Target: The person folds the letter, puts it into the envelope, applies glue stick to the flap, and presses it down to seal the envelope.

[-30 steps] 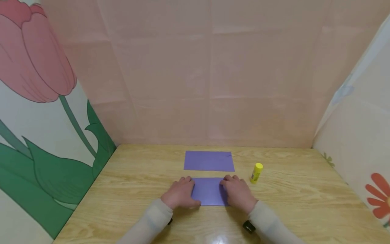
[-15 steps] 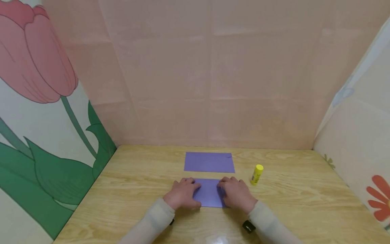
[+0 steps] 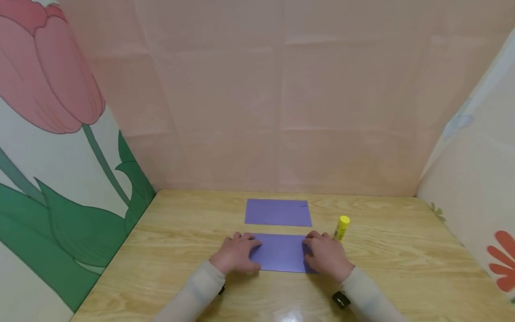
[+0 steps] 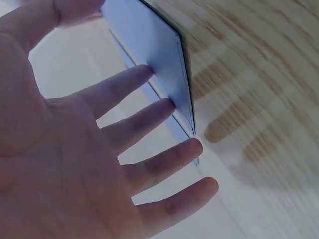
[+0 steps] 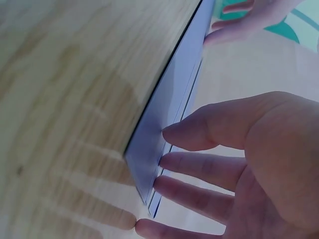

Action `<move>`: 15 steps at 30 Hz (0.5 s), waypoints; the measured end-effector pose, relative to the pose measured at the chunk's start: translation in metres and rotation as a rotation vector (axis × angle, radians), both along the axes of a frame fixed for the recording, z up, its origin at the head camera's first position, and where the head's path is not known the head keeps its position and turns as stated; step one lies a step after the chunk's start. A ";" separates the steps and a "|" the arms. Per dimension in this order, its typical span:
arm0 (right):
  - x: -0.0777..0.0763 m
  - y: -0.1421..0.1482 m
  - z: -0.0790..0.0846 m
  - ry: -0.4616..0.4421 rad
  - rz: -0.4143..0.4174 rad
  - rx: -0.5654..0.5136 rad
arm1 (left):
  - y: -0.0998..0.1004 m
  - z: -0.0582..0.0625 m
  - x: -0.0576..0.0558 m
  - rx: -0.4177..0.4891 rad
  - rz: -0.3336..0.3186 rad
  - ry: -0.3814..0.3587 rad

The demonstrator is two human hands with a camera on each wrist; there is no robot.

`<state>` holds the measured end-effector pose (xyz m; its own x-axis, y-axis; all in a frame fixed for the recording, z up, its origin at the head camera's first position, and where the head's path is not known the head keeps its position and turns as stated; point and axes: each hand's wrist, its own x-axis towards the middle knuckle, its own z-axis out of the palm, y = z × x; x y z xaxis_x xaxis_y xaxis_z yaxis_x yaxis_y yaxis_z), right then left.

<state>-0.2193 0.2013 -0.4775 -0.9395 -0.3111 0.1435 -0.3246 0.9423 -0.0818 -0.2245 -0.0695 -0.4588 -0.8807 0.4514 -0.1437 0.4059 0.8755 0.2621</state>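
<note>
A purple paper rectangle (image 3: 281,254) lies flat on the wooden table between the two hands. My left hand (image 3: 237,255) rests at its left end. The left wrist view shows that hand's fingers (image 4: 139,122) spread and nearly straight, with some fingertips on the paper. At the right end is my right hand (image 3: 327,255), its thumb (image 5: 192,130) and two fingertips touching the surface in the right wrist view, with another finger out past the corner. A second purple rectangle (image 3: 277,212), with a small dark slit near its upper right corner, lies just behind.
An upright yellow glue stick (image 3: 342,227) stands right behind my right hand. The wooden table (image 3: 402,250) ends at a pink-covered back wall (image 3: 277,98), with decorated panels on both sides.
My right hand has shifted right along the paper, and my left hand slightly left, so more purple surface shows between them. The glue stick and rear rectangle stay put.
</note>
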 end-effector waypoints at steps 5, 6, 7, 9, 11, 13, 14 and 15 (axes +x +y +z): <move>-0.001 0.003 -0.002 -0.028 -0.003 -0.023 | -0.003 0.001 0.001 0.023 0.000 0.021; 0.000 0.003 -0.002 -0.026 -0.002 -0.024 | -0.003 0.002 0.000 0.026 0.001 0.024; 0.000 0.003 -0.002 -0.020 0.000 -0.023 | -0.004 0.001 0.000 0.027 0.004 0.026; 0.001 0.003 -0.001 -0.004 0.008 -0.014 | -0.007 0.001 -0.002 0.018 0.013 0.035; 0.002 0.003 0.000 0.011 0.016 0.000 | -0.011 0.001 -0.004 0.005 0.026 0.043; 0.003 0.002 0.001 0.023 0.024 0.010 | -0.014 0.001 -0.006 0.004 0.036 0.044; 0.003 0.002 0.002 0.026 0.026 0.015 | -0.016 0.001 -0.007 0.004 0.037 0.044; 0.003 0.002 0.002 0.028 0.028 0.019 | -0.017 0.001 -0.008 0.010 0.038 0.040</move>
